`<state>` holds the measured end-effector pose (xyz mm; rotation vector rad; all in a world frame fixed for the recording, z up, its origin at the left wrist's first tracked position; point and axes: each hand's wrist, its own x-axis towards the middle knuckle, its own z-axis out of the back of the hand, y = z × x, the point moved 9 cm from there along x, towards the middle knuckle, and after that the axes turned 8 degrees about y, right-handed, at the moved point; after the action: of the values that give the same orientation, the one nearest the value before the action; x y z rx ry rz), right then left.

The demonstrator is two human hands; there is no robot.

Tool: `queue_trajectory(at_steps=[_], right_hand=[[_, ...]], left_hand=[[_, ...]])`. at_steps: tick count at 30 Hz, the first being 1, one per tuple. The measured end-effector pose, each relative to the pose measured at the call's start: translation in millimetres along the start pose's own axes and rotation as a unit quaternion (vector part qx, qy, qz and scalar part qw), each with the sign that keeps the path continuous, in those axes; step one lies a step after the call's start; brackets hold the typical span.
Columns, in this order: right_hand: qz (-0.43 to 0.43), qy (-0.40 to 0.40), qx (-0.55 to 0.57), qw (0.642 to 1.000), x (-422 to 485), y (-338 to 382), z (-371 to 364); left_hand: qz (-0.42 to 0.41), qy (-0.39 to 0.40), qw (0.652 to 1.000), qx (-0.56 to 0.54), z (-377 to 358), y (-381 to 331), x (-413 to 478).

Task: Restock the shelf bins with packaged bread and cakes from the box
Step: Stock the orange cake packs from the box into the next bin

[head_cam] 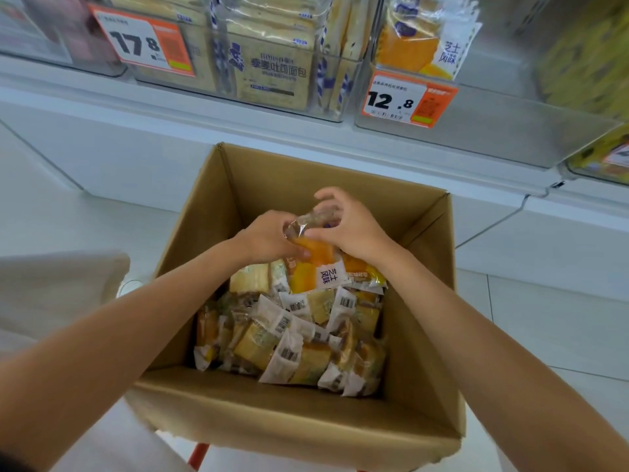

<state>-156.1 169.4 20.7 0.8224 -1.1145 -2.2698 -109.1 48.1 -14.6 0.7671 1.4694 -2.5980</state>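
Note:
An open cardboard box [422, 301] stands in front of me, filled with several packaged breads and cakes [292, 338]. Both hands reach into its far part. My left hand [269, 236] and my right hand [347, 226] together grip the clear top of an orange cake packet [316, 264] with a white label, raised slightly above the pile. On the shelf above, a clear bin [476, 124] at the right holds the same orange cake packets [418, 46]. A clear bin [272, 107] at the left holds toast bread packs [272, 73].
Orange price tags reading 17.8 [143, 42] and 12.8 [405, 100] hang on the bin fronts. A white shelf ledge [170, 107] runs below the bins. Another bin with yellow packets [602, 158] is at far right. White tiled floor [544, 335] surrounds the box.

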Motion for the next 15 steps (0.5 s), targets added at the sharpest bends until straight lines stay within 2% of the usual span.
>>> queue_trajectory(at_steps=[1,3,5,7,11,15], right_hand=[[-0.011,-0.014,0.038,0.999,2,-8,3],[-0.053,-0.037,0.093,0.994,2,-35,10],[-0.097,-0.067,0.089,0.989,2,-71,17],[-0.139,-0.078,0.059,0.985,5,-110,13],[-0.207,-0.025,0.052,0.977,18,-174,-21],[-0.209,0.042,0.019,0.977,39,-200,-69]], left_hand=[[0.015,-0.014,0.999,-0.030,3,9,0],[0.062,-0.075,0.980,-0.174,11,38,-5],[0.114,-0.120,0.928,-0.334,12,70,-14],[0.151,-0.124,0.886,-0.421,9,94,-19],[0.163,-0.108,0.878,-0.436,4,113,-22],[0.154,-0.133,0.875,-0.439,1,122,-26]])
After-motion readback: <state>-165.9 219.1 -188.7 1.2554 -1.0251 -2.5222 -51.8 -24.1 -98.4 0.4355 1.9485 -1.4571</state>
